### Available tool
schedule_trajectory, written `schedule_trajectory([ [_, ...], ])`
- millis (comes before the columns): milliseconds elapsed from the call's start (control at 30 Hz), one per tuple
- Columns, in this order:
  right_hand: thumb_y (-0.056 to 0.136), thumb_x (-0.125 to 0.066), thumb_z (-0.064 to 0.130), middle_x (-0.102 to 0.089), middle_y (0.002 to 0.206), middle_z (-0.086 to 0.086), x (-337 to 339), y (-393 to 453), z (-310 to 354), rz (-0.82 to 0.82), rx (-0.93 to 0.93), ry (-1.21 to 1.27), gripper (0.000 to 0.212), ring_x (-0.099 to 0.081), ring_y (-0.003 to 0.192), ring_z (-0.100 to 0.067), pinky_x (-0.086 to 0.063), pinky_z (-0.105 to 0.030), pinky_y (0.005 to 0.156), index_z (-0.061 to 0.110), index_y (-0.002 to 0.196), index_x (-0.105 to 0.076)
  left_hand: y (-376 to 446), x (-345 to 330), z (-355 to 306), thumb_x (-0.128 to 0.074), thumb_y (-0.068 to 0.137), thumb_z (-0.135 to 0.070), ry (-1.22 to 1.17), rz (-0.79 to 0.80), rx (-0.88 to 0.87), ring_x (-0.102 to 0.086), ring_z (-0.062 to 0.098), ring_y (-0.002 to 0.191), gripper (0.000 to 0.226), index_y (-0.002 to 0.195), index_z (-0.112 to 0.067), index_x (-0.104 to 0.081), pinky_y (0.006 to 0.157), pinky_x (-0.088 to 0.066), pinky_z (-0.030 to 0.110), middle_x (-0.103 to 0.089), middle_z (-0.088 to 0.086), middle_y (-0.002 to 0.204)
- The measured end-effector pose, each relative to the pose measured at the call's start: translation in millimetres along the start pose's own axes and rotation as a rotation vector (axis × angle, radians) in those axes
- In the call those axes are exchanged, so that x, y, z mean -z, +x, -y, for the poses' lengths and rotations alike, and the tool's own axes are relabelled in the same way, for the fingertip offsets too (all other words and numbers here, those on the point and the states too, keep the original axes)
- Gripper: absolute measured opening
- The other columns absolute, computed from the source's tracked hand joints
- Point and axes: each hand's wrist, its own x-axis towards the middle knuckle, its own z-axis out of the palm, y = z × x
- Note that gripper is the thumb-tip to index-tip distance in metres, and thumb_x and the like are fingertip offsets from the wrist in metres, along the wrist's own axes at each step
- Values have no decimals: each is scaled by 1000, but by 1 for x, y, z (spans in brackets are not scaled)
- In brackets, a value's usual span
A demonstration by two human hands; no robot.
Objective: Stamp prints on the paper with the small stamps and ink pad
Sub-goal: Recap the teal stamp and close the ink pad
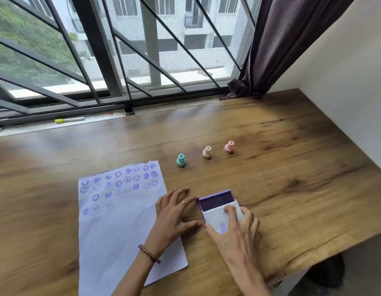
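Observation:
A white sheet of paper (119, 223) lies on the wooden table, its upper part covered with several purple smiley and heart prints. Right of it sits the purple ink pad (217, 199), half covered by its white lid (219, 218). My right hand (236, 229) grips that lid from the near side. My left hand (174, 212) rests flat, fingers spread, on the paper's right edge, with fingertips touching the pad's left side. Three small stamps stand upright behind: teal (181, 160), cream (207, 152) and pink (229, 146).
The wooden table (292, 167) runs to a barred window (121, 50) at the back. On the sill lie a yellow-capped marker (68, 120) and a small dark object (129, 111). A dark curtain (277, 39) hangs at the back right beside a white wall.

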Motion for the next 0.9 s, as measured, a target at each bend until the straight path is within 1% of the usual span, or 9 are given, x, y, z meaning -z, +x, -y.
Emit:
schedule_trajectory([
  [67, 48, -84, 44, -57, 106, -22, 0, 0, -1, -6, 7, -26, 61, -52, 88, -40, -49, -48, 67, 15, 97, -64, 0, 0, 0, -64, 72, -59, -4, 0, -5, -12, 14, 137, 61, 127, -47, -40, 100, -1, 22, -26, -12, 147],
  [233, 52, -80, 49, -56, 110, -20, -2, 4, 0, -14, 7, -20, 61, -51, 91, -39, -48, -46, 70, 18, 101, -63, 0, -2, 1, -63, 71, -59, 2, -13, -15, -13, 14, 136, 60, 126, -48, -40, 98, -1, 19, -28, -12, 146],
  [400, 54, -77, 53, -54, 113, -17, -8, 14, 2, -33, 27, -38, 61, -50, 93, -37, -47, -44, 71, 22, 104, -61, 0, -2, 2, -62, 71, -61, -7, -15, -17, -13, 15, 137, 59, 124, -50, -39, 99, -1, 20, -28, -12, 147],
  [533, 55, -75, 54, -54, 114, -15, -12, 25, 6, -37, 33, -35, 60, -48, 97, -36, -45, -43, 76, 23, 104, -61, -1, 0, -1, -64, 70, -62, -10, -18, -4, -13, 15, 137, 61, 125, -47, -42, 99, 0, 20, -27, -13, 147],
  [633, 58, -76, 52, -53, 119, -14, -12, 26, 5, -14, 40, 3, 57, -48, 101, -36, -45, -43, 79, 23, 106, -62, -3, 4, -6, -63, 73, -57, -12, -23, 2, -13, 13, 136, 61, 128, -42, -41, 102, -2, 22, -26, -12, 146],
  [733, 66, -76, 40, -55, 122, -14, -10, 22, -6, -68, 98, 93, 43, -49, 102, -35, -47, -45, 83, 23, 104, -64, -15, 7, -14, -55, 82, -50, -15, -119, -23, -24, 13, 129, 46, 124, -35, -45, 101, -13, 26, -40, -6, 139],
  [800, 74, -66, 38, -58, 117, -11, -7, 18, -13, -144, 140, 86, 25, -51, 94, -31, -49, -44, 77, 26, 96, -65, -25, 3, -23, -46, 84, -50, 71, -160, -61, -31, 13, 122, 36, 116, -35, -50, 97, -20, 32, -52, -1, 130],
  [833, 77, -58, 40, -60, 113, -10, -6, 16, -16, -168, 147, 72, 21, -52, 90, -30, -49, -42, 74, 27, 92, -65, -28, 0, -27, -43, 84, -52, 116, -153, -73, -32, 14, 120, 35, 113, -35, -52, 96, -22, 34, -56, 0, 127],
  [900, 77, -48, 42, -62, 107, -8, -6, 15, -22, -186, 158, 30, 24, -55, 84, -29, -48, -39, 69, 29, 85, -67, -32, -7, -33, -41, 83, -54, 172, -115, -72, -32, 14, 120, 37, 110, -35, -57, 95, -22, 36, -58, 0, 125],
])
